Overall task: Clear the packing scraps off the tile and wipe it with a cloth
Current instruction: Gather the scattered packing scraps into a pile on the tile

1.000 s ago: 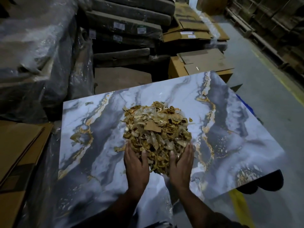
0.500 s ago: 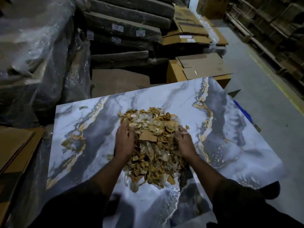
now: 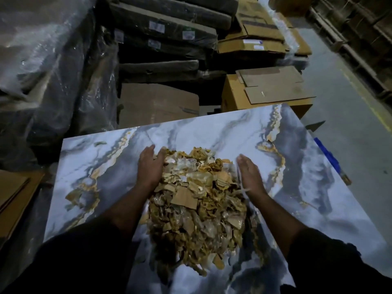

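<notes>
A heap of scraps is shown lying mid-tile, toward its near edge. The heap is flanked by the left hand and right hand, fingers straight and nothing gripped.

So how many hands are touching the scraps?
2. The left hand presses the left side of the scrap pile; the right hand presses its right side, on the tile.
</notes>
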